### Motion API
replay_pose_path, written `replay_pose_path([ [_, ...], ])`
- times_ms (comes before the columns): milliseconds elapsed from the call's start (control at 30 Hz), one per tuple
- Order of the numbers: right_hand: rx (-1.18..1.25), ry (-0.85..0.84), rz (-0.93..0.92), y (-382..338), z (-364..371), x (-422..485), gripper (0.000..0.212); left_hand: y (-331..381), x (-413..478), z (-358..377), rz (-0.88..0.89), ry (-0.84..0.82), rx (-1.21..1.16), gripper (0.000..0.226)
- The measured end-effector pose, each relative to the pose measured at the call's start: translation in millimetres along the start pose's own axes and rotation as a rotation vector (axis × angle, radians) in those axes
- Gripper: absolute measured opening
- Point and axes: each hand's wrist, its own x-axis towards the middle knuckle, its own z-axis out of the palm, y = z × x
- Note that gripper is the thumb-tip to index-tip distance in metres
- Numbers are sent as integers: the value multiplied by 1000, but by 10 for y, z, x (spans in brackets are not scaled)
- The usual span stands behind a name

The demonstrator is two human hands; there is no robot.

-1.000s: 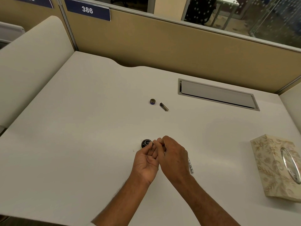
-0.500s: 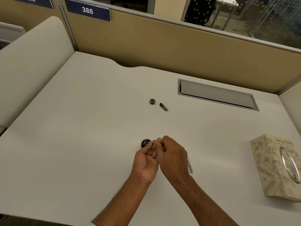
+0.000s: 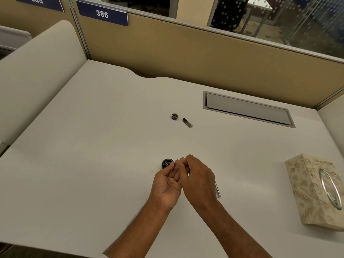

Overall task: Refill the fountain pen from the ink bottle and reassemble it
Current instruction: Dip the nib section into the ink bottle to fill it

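While both hands meet just at 5 o'clock of the ink bottle point(image 3: 167, 163):
Signs: "386" point(image 3: 102, 14), "385" point(image 3: 37, 0) (partly cropped)
Left hand point(image 3: 166, 185): fingers pinched together, contents hidden
Right hand point(image 3: 199, 180): curled closed, contents hidden
Pen barrel point(image 3: 217, 189): on the desk point(image 3: 74, 164), at right hand's 3 o'clock
Bottle cap point(image 3: 174, 116), pen cap point(image 3: 187, 122): 12 o'clock, well apart from hands

One ink bottle point(image 3: 166, 163), perhaps two pen parts point(image 3: 187, 122).

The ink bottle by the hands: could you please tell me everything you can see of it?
The ink bottle is small, round and dark, glossy like glass. It stands upright on the white desk with its mouth open and a pale rim showing. The fingertips of the left hand are at its right edge; whether they touch it is unclear. Its ink level cannot be seen.
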Motion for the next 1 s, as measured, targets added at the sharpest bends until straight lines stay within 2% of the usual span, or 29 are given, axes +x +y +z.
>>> replay_pose_path([
  [267,3,-9,3,-23,-82,-24,17,22,-82,39,-4,-50,93,40],
  [600,64,-33,76,-60,-243,-148,14,8,-129,-12,-30,-56,148,19],
  [700,65,-46,110,-57,-258,-217,16,0,-127,-42,-33,-53,196,23],
  [833,86,-51,191,-13,-233,-335,17,-17,-100,-113,-2,-15,286,26],
  [1000,248,-64,369,28,-216,-469,16,-37,-157,-137,90,51,429,31],
])
